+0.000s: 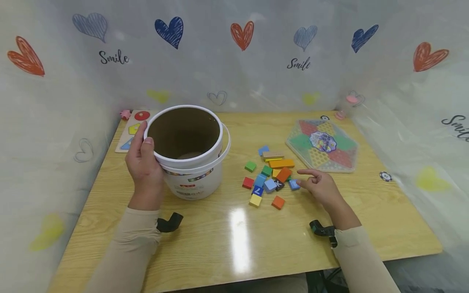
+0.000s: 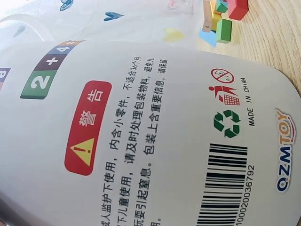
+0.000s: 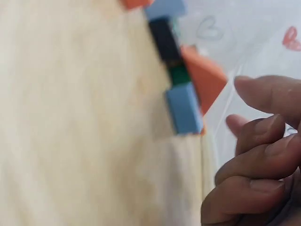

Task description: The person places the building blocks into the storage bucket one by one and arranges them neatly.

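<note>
My left hand [image 1: 144,167] grips the rim and side of a white plastic bucket [image 1: 194,179], thumb at the rim. It tilts toward me, its inside in shadow. Printed text and a barcode [image 2: 225,186] fill the left wrist view. Right of the bucket lies a loose cluster of coloured wooden blocks, among them an orange block [image 1: 284,175], a red block [image 1: 248,182] and a yellow block [image 1: 255,200]. At the cluster's right edge, my right hand [image 1: 324,191] holds nothing. Its fingers are partly bent beside a light blue block [image 3: 186,108], apart from it in the right wrist view.
A clear hexagonal case [image 1: 348,160] with coloured pieces lies at the back right of the wooden table [image 1: 205,252]. Behind the bucket is a shape puzzle board [image 1: 123,134]. A small pink-topped bottle [image 1: 344,108] stands in the back right corner.
</note>
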A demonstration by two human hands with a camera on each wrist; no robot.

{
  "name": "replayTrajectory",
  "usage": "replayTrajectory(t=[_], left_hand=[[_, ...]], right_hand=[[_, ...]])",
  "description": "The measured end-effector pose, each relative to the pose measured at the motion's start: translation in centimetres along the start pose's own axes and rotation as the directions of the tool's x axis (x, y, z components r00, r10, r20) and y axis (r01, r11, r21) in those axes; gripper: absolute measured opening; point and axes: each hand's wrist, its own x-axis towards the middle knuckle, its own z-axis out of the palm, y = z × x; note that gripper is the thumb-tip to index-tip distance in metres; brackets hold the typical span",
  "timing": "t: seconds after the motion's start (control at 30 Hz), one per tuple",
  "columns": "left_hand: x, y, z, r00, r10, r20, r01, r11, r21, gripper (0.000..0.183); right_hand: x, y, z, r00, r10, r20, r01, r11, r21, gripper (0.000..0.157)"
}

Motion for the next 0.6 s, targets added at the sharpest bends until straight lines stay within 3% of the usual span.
replayTrajectory(t=[0.13,0.2,0.37,0.6], left_hand=[[0.1,0.1,-0.1,1.0,0.025,0.01,-0.025,1.0,-0.011,0.042],[0.1,0.2,-0.2,0.999,0.037,0.009,-0.037,0.999,-0.012,0.043],[0.1,0.3,-0.1,0.999,0.048,-0.009,-0.048,0.999,-0.008,0.043],[0.1,0.2,0.0,1.0,0.003,-0.009,-0.003,1.0,0.002,0.041]], right_hand=[[0.3,1.5,-0.2,0.999,0.036,0.026,-0.032,0.989,-0.142,0.05],[0.5,1.7,-0.1,0.998,0.021,0.053,-0.012,0.984,-0.176,0.048],[0.8,1.2,0.2,0.996,0.012,0.091,0.01,0.971,-0.24,0.042],[0.8,1.4,0.4,0.996,0.029,0.084,-0.003,0.957,-0.291,0.036]])
